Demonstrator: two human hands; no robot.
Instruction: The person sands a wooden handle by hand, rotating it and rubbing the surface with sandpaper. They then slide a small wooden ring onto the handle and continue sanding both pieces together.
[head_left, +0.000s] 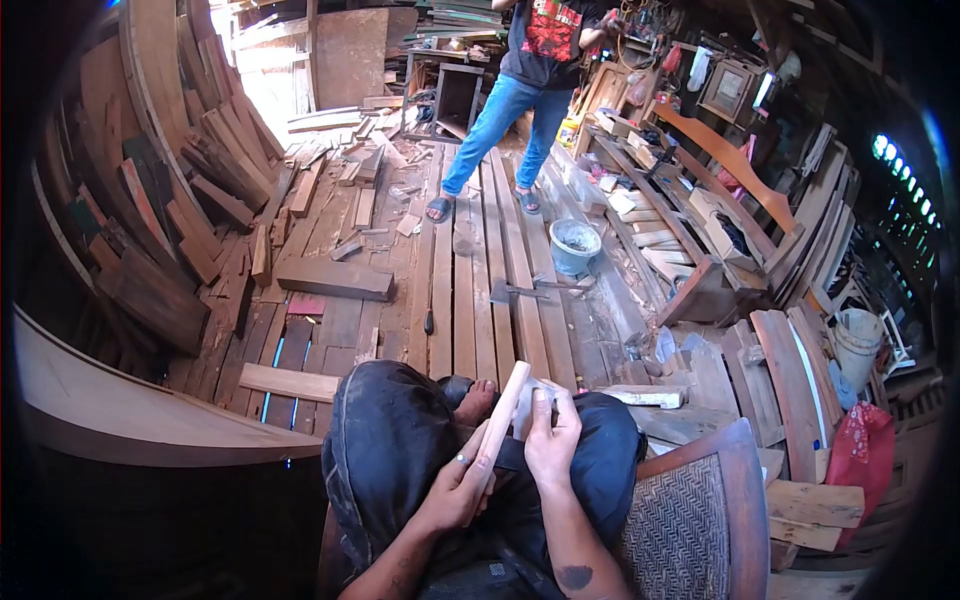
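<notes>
My left hand (455,497) is wrapped round the lower part of a narrow, light wooden piece (507,400), which slants up and to the right above my lap. A ring shows on one of its fingers. My right hand (552,440) is closed, with the thumb up, on a pale, flat sheet (524,408) that looks like sandpaper. That sheet lies against the right side of the wood; its far part is hidden by my fingers and the wood. Both hands are between my bent knees in dark trousers (385,430).
Ahead on the plank floor lie a hatchet-like tool (505,291), a dark-handled tool (429,320) and a wooden block (335,279). A bucket (575,246) stands near another person (520,90) in jeans. Boards lean at left; a woven chair (680,530) is at right.
</notes>
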